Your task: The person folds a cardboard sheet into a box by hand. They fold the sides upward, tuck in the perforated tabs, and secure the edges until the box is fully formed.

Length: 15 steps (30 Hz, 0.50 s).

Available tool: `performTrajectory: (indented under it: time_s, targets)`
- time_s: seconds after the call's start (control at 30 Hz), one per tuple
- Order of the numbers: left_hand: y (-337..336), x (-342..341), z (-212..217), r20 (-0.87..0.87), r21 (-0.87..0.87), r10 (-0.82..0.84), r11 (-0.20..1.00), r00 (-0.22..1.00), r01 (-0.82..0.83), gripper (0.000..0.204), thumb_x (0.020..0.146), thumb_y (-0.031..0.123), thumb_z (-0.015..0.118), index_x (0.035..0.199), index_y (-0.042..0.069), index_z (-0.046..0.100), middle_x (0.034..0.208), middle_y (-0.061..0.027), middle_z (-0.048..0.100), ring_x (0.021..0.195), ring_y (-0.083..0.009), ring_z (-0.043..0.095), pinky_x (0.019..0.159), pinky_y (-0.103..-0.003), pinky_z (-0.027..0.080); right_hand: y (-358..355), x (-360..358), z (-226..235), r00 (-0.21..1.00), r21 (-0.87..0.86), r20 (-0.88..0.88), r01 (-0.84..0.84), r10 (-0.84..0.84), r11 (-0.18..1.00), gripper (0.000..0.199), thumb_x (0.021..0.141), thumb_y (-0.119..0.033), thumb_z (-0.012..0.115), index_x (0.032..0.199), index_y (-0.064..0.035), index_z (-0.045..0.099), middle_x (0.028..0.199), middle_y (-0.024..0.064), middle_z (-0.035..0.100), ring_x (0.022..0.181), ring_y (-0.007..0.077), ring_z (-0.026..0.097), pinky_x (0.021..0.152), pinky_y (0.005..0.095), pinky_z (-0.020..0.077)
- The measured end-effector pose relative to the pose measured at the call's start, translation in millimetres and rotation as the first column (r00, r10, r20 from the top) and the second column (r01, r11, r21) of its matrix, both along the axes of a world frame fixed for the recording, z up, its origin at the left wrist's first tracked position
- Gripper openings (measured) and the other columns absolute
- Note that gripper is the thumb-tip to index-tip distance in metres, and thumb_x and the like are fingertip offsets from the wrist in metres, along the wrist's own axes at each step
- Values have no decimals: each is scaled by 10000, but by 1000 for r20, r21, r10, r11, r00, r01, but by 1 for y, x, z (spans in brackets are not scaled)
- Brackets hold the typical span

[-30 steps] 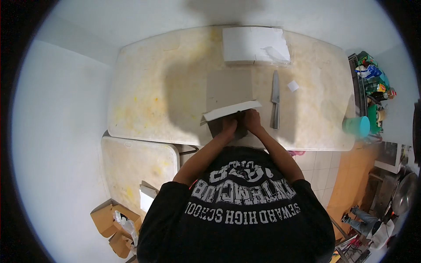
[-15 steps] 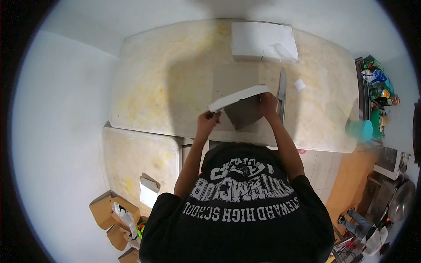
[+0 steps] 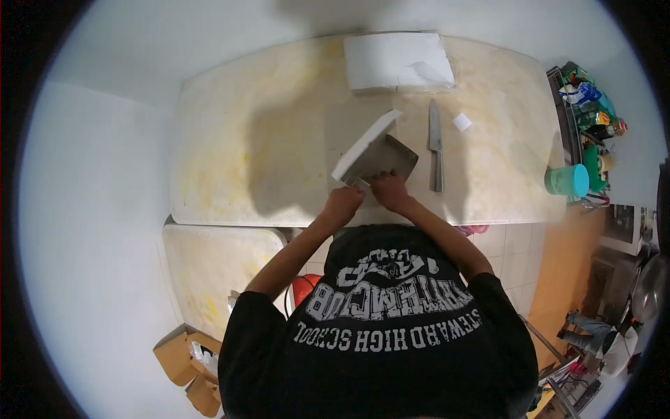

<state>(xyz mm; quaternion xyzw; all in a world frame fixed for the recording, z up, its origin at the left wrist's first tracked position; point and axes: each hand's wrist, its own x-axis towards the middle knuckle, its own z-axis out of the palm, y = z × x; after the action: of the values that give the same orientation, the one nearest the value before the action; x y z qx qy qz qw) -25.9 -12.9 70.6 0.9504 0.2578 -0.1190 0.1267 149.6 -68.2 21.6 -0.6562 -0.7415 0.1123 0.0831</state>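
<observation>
Over the near part of the table is a small open cardboard box [image 3: 366,148], white outside and grey inside, tilted with its white wall slanting up to the right. My left hand [image 3: 345,204] is closed on its near left corner. Beside it, my right hand [image 3: 389,190] pinches the near edge of the box, fingers bent at the grey inner side. Part of the near edge is hidden by the hands. Under the box lies a flat greyish sheet [image 3: 338,126]. A large kitchen knife [image 3: 435,143] rests on the table to the right, blade pointing away.
A flat white package [image 3: 398,61] with clear wrap sits at the back of the table [image 3: 216,153]. Right of the knife is a small white square [image 3: 462,122]. A teal tub [image 3: 569,181] and a rack of bottles stand at the right end. Brown cartons [image 3: 178,359] are at the lower left.
My right hand has left the right end of the box and come to its near edge beside my left hand. The box has turned, its far end swinging up. The view has shifted slightly.
</observation>
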Motion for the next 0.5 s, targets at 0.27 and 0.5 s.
performTrajectory:
  time_s: [0.27,0.5]
  targets:
    - [23,18,-40,154,638,-331,753,931,162,150,789,166,557,807,46,645,828,-101,620,981,-257,569,853,-429,451,-11,15,4,1000,-100,2,-18,18,995,336,807,-125,560,1108,-207,686,990,55,692,958,246,652,905,428,419]
    - [40,16,-21,146,453,-442,825,885,337,109,797,201,594,792,112,656,788,-92,643,887,-262,610,806,-445,464,-18,24,1,998,-51,-64,-24,21,998,308,826,-120,518,1060,-208,699,1017,35,671,957,233,643,878,422,423]
